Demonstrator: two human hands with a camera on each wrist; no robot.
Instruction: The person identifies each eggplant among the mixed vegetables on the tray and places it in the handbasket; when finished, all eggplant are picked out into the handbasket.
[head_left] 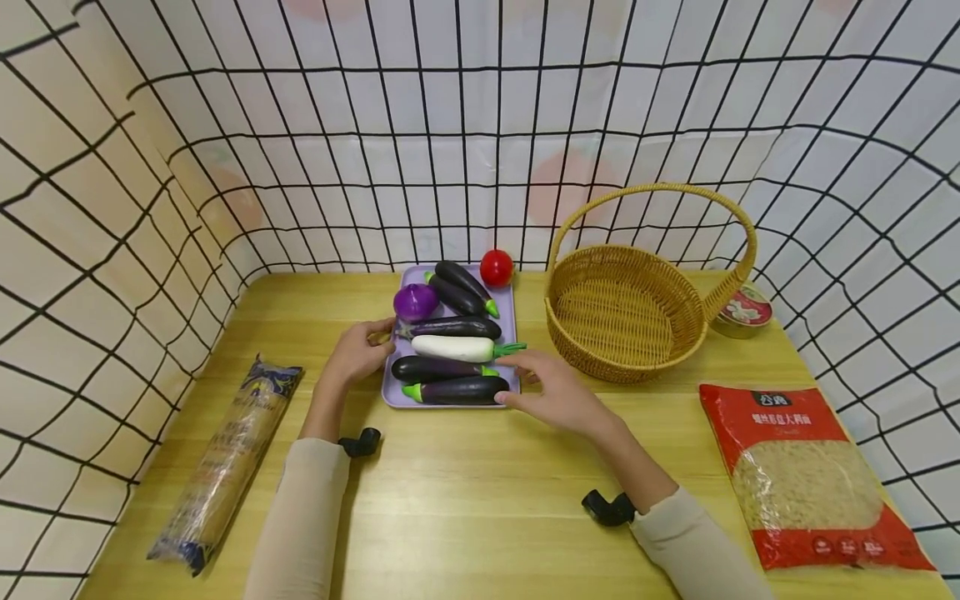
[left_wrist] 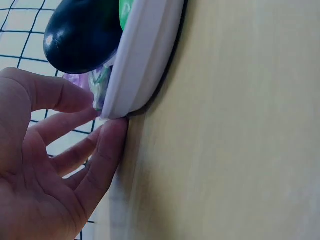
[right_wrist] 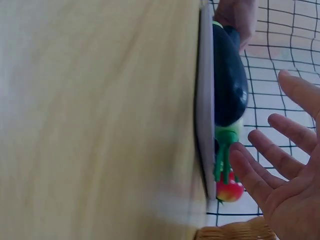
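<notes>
On a lilac tray lie several dark eggplants, a white radish with green leaves, a purple onion and a red tomato at the far right corner. My left hand is at the tray's left edge. In the left wrist view its loosely bent fingers touch the rim, and the thumb tip overlaps an eggplant's stem end. My right hand is over the tray's right edge, near the radish leaves. The right wrist view shows its fingers spread, holding nothing.
A wicker basket with a tall handle stands right of the tray, a round tin behind it. A red pasta bag lies at right, a long noodle packet at left. Black wire mesh encloses the back and sides.
</notes>
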